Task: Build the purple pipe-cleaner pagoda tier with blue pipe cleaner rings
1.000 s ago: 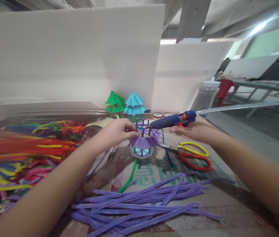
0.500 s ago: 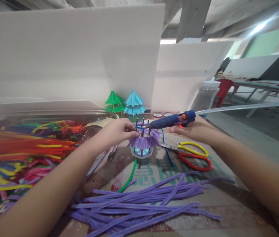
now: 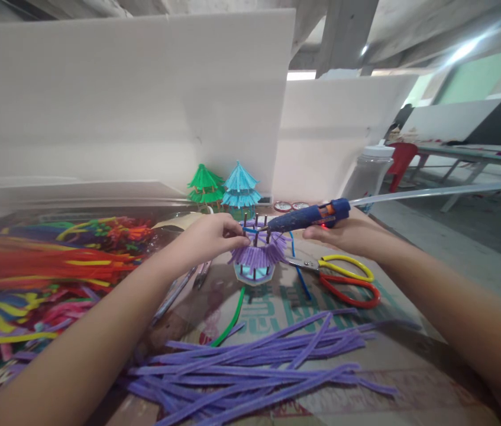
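The right hand (image 3: 343, 234) hides the handle of the glue gun (image 3: 297, 219). The right edge cuts its glue stick (image 3: 436, 192); the near edge, some purple strips (image 3: 250, 371). The orange bundle (image 3: 32, 265) at left is blurred.

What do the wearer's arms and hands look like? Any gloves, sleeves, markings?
The left hand and right hand are bare, no gloves visible. The left forearm and right forearm show no sleeve, watch, bracelet or clear marking. Some fingers are hidden, so rings can't be ruled out.
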Motion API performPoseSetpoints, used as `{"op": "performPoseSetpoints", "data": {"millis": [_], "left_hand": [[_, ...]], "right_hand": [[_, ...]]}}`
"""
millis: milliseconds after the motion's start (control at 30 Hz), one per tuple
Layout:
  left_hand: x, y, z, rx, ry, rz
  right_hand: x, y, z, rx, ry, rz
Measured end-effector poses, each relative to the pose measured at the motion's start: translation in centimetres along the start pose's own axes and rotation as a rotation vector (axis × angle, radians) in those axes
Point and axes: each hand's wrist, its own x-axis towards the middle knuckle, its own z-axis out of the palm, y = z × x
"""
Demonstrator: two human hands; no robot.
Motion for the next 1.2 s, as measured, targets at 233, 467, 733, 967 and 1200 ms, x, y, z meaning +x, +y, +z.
{"op": "performPoseSetpoints", "data": {"millis": [233,467,733,967,1200], "left_hand": [[0.04,-0.02,-0.01,0.011,0.004,0.005],[0.07,-0.16,0.08,-0.007,-0.001,0.010],[0.08,-0.19,0.00,0.000,-0.010,0.002],[0.02,0.12,-0.05,0.008,-0.007,0.000],[0.09,0.01,0.02,0.011,-0.011,0.004]], "right_hand": [[0.04,0.57,0.11,0.001,0.020,-0.021],[0.08,0.86,-0.03,-0.007,0.012,-0.029],[-0.01,1.01,-0.01,0.053,-0.041,-0.047],[-0.23,0.83,-0.10,0.005,-0.021,-0.016],[-0.12,0.31,0.00,0.001,-0.012,-0.015]]}}
